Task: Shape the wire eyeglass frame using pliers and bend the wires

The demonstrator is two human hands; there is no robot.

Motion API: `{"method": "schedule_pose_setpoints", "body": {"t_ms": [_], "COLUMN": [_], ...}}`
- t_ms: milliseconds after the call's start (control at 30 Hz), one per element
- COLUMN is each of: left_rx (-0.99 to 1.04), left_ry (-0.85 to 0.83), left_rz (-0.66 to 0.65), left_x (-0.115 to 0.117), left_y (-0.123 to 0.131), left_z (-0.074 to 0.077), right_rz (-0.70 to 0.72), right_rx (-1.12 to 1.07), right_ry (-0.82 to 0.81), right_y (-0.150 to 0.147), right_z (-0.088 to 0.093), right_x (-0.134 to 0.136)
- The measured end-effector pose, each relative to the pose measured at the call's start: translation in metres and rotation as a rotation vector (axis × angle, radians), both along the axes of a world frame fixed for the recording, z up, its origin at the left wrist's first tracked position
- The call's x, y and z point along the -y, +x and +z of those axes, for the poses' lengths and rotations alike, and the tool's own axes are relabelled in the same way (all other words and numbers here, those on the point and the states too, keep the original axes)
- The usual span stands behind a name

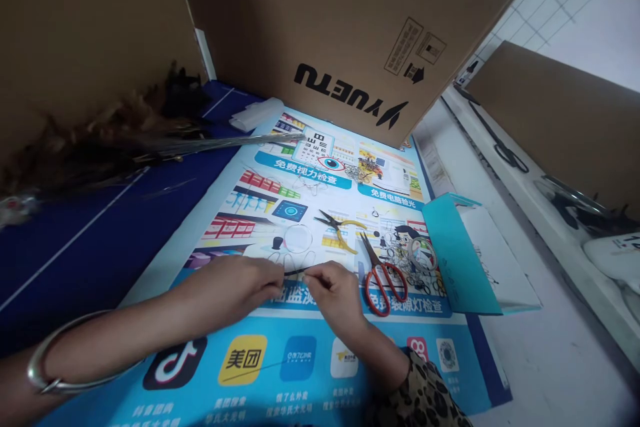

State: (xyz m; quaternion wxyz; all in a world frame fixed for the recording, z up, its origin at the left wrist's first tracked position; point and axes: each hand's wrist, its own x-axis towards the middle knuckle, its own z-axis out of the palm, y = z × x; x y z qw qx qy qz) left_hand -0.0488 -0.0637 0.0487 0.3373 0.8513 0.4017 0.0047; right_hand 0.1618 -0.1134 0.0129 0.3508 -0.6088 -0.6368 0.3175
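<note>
Near the middle of the printed mat, a short thin dark strand [295, 272] stretches between my two hands. My left hand [257, 283] is closed in a pinch at its left end. Closed on the other end is my right hand [333, 290], thumb and index finger together. Yellow-handled pliers [343, 225] lie just beyond my hands with their jaws apart. Red-handled scissors [383, 280] rest right of my right hand. A pile of thin wire pieces and rings [413, 260] sits beside the scissors.
A turquoise open box [463, 260] stands at the right. A large cardboard box [340, 27] rises behind the mat [300, 113]. Long thin stems [225, 141] with brown feathery ends [100, 127] reach in from the left. Black scissors [507, 155] lie on the far-right ledge.
</note>
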Motion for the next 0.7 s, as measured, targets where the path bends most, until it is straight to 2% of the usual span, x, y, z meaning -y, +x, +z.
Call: {"method": "schedule_pose_setpoints", "body": {"t_ms": [100, 167, 300, 400, 533, 700], "left_rx": [-0.181, -0.214, -0.248, -0.189, -0.088, -0.08], "left_ry": [0.08, 0.09, 0.195, 0.344, 0.45, 0.517], "left_rz": [-0.173, -0.284, -0.382, -0.367, -0.333, -0.32], "left_x": [0.021, 0.038, 0.067, 0.082, 0.093, 0.093], "left_y": [0.006, 0.013, 0.023, 0.024, 0.021, 0.021], "left_z": [0.009, 0.011, 0.004, -0.011, -0.029, -0.031], "right_rz": [0.026, 0.026, -0.034, -0.074, -0.054, 0.018], "right_rx": [0.069, 0.057, -0.06, -0.111, -0.143, -0.154], "right_ry": [0.02, 0.031, 0.098, 0.127, 0.1, 0.114], "right_y": [0.0, 0.001, 0.005, 0.008, 0.008, 0.004], "right_z": [-0.005, -0.007, 0.0, 0.007, 0.01, 0.01], "right_x": [-0.001, -0.001, -0.002, -0.004, -0.004, -0.001]}}
